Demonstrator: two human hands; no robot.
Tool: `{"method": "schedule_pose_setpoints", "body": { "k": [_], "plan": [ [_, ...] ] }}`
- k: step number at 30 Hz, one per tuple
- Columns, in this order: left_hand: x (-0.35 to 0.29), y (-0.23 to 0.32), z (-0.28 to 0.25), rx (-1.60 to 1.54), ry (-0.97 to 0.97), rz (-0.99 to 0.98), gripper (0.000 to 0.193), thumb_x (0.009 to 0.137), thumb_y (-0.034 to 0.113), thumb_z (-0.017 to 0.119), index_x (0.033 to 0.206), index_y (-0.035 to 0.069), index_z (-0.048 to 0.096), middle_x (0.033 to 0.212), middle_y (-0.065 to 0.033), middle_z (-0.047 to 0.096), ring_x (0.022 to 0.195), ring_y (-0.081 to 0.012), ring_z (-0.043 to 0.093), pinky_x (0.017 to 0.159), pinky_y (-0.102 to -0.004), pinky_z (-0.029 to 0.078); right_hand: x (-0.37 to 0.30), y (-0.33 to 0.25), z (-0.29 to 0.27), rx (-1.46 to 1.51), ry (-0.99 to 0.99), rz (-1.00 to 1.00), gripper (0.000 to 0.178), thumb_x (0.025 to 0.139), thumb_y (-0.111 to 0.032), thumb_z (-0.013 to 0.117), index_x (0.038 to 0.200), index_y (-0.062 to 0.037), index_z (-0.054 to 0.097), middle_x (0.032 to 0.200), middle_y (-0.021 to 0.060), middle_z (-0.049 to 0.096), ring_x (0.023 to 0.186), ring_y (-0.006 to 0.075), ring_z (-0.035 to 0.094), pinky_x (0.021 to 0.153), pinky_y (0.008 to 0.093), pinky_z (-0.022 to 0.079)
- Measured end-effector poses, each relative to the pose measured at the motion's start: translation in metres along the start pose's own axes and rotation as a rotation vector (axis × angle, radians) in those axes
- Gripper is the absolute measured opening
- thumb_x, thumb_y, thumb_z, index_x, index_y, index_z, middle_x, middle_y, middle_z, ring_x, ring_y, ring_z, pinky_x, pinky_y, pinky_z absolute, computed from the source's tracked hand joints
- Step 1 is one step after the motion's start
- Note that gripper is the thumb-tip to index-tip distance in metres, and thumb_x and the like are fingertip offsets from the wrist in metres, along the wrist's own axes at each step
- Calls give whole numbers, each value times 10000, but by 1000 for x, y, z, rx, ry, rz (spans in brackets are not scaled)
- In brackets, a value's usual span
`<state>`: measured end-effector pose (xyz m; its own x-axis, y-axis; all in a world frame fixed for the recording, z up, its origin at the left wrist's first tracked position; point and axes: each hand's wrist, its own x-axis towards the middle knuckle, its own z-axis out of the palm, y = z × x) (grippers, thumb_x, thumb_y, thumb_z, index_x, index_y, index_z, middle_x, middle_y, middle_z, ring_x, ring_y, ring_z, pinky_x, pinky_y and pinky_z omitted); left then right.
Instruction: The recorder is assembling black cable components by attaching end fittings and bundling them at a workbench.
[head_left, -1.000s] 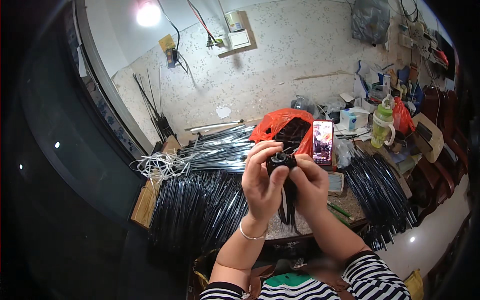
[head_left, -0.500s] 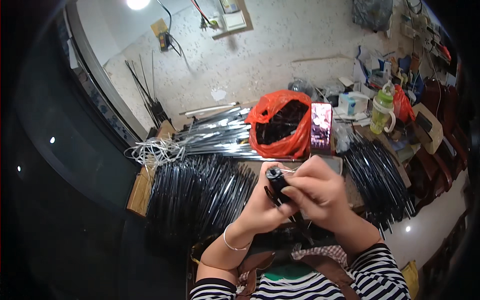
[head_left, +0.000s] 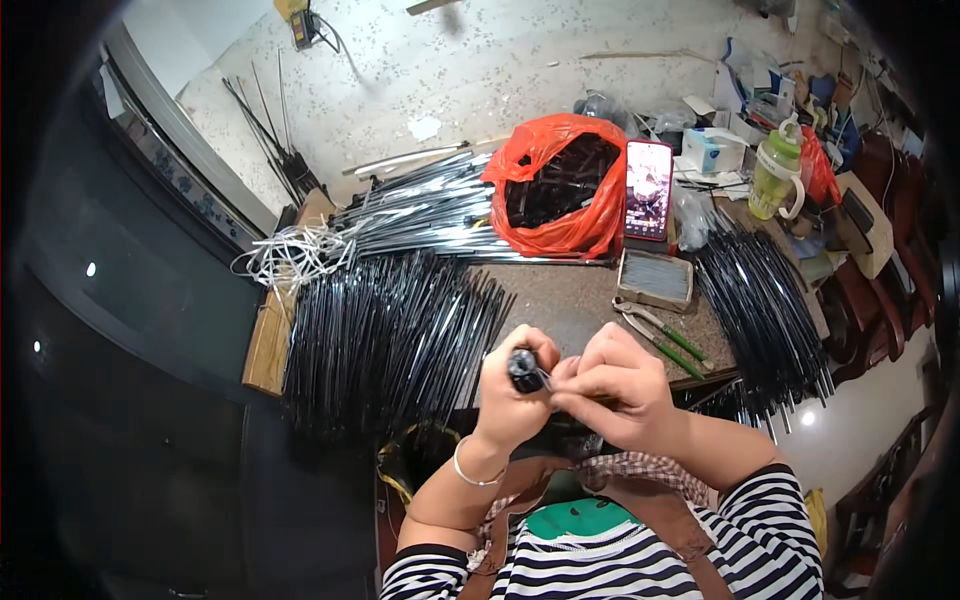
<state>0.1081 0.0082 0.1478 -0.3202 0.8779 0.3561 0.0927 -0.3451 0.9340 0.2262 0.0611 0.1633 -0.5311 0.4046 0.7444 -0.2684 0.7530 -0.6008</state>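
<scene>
My left hand is wrapped round a short black cylindrical part, whose round end with a dark hole points up. Close beside it, my right hand is closed in a pinch. A thin pale wire runs from the black part to those fingertips. The lower portion of the part is hidden by my hands. Beyond my hands on the table lie pliers with green handles. Just past them sits a small box of thin grey wire pieces.
Black rods lie piled at left, and another bundle at right. Behind are silver rods, tangled white strips, a red plastic bag of dark parts, a lit phone and a green-lidded bottle.
The view has tipped downward, bringing the pliers and box into sight. My hands have shifted slightly left with the black part, and my right fingers have moved lower beside its end.
</scene>
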Motion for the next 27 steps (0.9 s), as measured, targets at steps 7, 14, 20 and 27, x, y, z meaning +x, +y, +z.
{"method": "schedule_pose_setpoints", "body": {
  "k": [7, 14, 20, 27],
  "plan": [
    [-2, 19, -15, -206, -50, -42, 248, 591, -42, 584, 619, 59, 359, 587, -23, 414, 525, -76, 375, 495, -180, 328, 17, 112, -81, -993, 53, 141, 323, 659, -167, 534, 974, -103, 506, 1086, 113, 373, 993, 278, 337, 823, 373, 283],
    [2, 8, -9, -200, -147, -170, 239, 608, -48, 591, 635, 59, 379, 605, -9, 425, 549, -66, 397, 502, -183, 342, 7, 146, -113, -1447, 140, 323, 478, 710, -228, 486, 1136, -92, 318, 1187, 120, 263, 1105, 306, 204, 877, 425, 204],
    [2, -1, -22, -246, -71, -214, 252, 587, -66, 573, 623, 66, 361, 581, -11, 403, 515, -73, 359, 479, -186, 316, -36, 81, -82, -586, -167, 541, 490, 599, -202, 596, 1005, -5, 407, 1053, 172, 391, 969, 314, 374, 827, 340, 294],
    [7, -9, -11, -123, -155, -225, 251, 590, -68, 586, 623, 63, 374, 584, 7, 410, 532, -54, 368, 478, -181, 317, -110, 54, -51, -982, -553, 676, 432, 557, -74, 554, 966, -36, 419, 926, 157, 365, 882, 313, 357, 722, 372, 340]
  ]
}}
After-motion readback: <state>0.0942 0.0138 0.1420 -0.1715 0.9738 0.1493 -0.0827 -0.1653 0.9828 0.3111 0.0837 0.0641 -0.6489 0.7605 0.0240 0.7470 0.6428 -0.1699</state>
